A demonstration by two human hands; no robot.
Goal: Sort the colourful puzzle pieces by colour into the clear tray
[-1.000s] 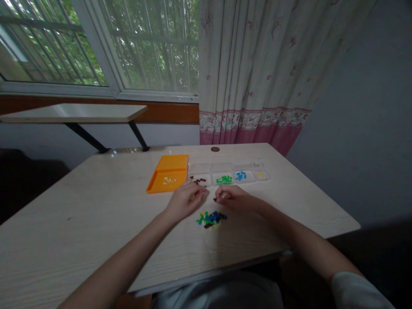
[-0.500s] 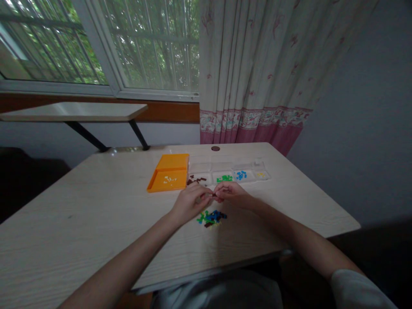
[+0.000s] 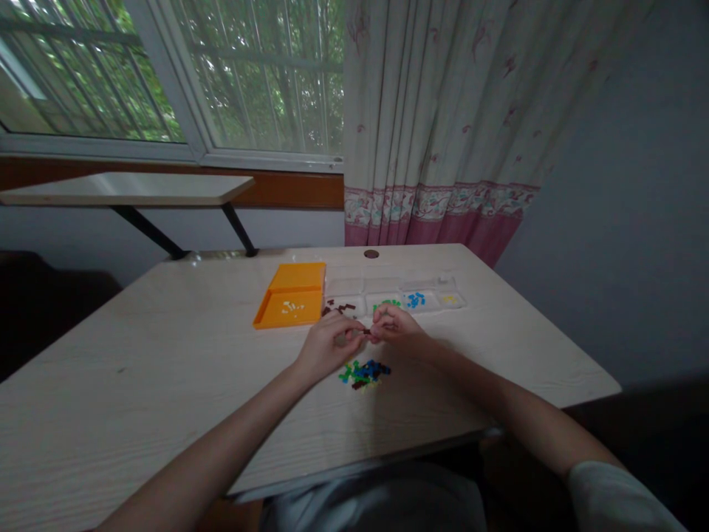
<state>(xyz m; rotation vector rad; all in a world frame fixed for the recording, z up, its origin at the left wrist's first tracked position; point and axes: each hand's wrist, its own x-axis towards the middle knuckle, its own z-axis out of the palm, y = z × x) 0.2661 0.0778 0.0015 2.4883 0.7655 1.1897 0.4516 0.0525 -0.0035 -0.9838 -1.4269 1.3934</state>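
Observation:
Between the fingertips of both hands is a small dark brown piece (image 3: 367,332), like a tiny toy brick; its exact shape is too small to tell. My left hand (image 3: 331,341) pinches it from the left. From the right, my right hand (image 3: 403,332) grips it between thumb and fingers. Just below the hands, a loose pile of small green, blue, brown and yellow pieces (image 3: 364,374) lies on the table. Behind the hands, brown pieces (image 3: 339,307), green pieces (image 3: 386,304), blue pieces (image 3: 415,300) and yellow pieces (image 3: 450,299) are sorted by colour in clear boxes.
An open orange case (image 3: 293,276) holding white pieces (image 3: 292,308) stands left of the clear boxes (image 3: 382,284). A raised shelf (image 3: 127,189) on black legs is at the table's back left. The wooden table (image 3: 138,369) ends close to my lap; a curtain (image 3: 432,148) hangs behind it.
Both hands stay in nearly the same place, still on the brown piece. The right fingers have shifted and lifted slightly, and more of the piece shows.

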